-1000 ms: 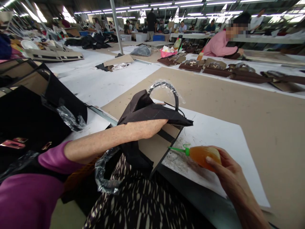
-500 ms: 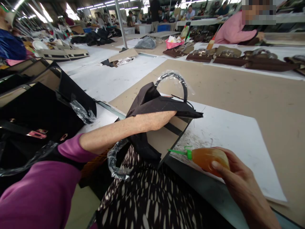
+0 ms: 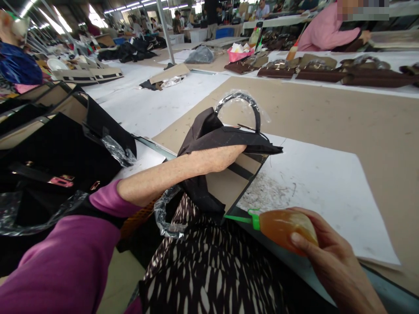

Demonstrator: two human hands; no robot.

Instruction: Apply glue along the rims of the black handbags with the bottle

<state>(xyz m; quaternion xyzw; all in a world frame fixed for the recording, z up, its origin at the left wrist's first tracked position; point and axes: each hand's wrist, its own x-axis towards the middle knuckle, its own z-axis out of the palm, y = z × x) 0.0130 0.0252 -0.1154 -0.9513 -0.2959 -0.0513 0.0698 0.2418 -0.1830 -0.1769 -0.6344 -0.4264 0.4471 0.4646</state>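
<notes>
A dark handbag (image 3: pixel 209 141) lies across the table edge and my lap, its beige inner side showing. One handle (image 3: pixel 257 111), wrapped in clear plastic, arches up behind it; another wrapped handle (image 3: pixel 160 216) hangs at my lap. My left hand (image 3: pixel 229 158) reaches into the bag under the dark fabric, so its fingers are hidden. In my right hand (image 3: pixel 322 240) is a glue bottle (image 3: pixel 286 226) with amber liquid, lying nearly level. Its green nozzle (image 3: pixel 240 219) points left, with the tip at the bag's lower edge.
Several black bags (image 3: pixel 59 148) stand close on my left. White paper (image 3: pixel 314 187) and brown board (image 3: pixel 327 113) cover the table. Across it lie brown bag pieces (image 3: pixel 321 74) and a pink basket (image 3: pixel 240 53); a person in a pink sleeve (image 3: pixel 322 30) works there.
The glue bottle's nozzle has dropped slightly and moved left along the bag's edge, to its lower corner. My left hand stays inside the bag. The view has shifted slightly.
</notes>
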